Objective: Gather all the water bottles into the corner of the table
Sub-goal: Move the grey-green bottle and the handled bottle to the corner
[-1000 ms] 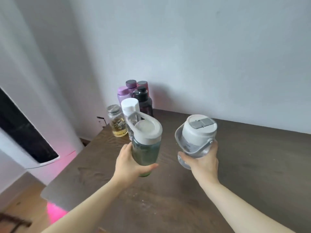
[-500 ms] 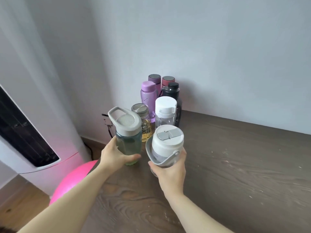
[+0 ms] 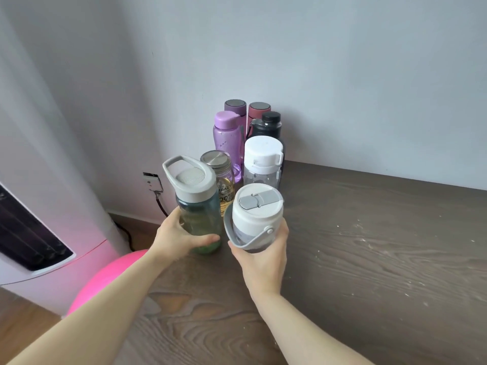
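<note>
My left hand (image 3: 175, 237) grips a teal bottle with a grey loop lid (image 3: 196, 204), its base at or just above the table by the left edge. A white-lidded clear bottle with a grey handle (image 3: 257, 216) is held in my right hand (image 3: 263, 255), close beside the teal one. Behind them, in the table's far left corner, stand several bottles: a glass jar with a metal lid (image 3: 220, 172), a clear bottle with a white cap (image 3: 263, 159), a purple bottle (image 3: 228, 135), a black one (image 3: 268, 126), and two more with dark lids against the wall.
The dark wood table (image 3: 369, 246) stretches right and toward me. A white wall stands behind it. Left of the table are a white tower appliance (image 3: 39, 233), a pink ball (image 3: 110, 277) on the floor and a wall socket with a cable (image 3: 154, 183).
Both hands have carried their bottles left and forward to the corner group. The two held bottles are now lower and right next to the standing ones.
</note>
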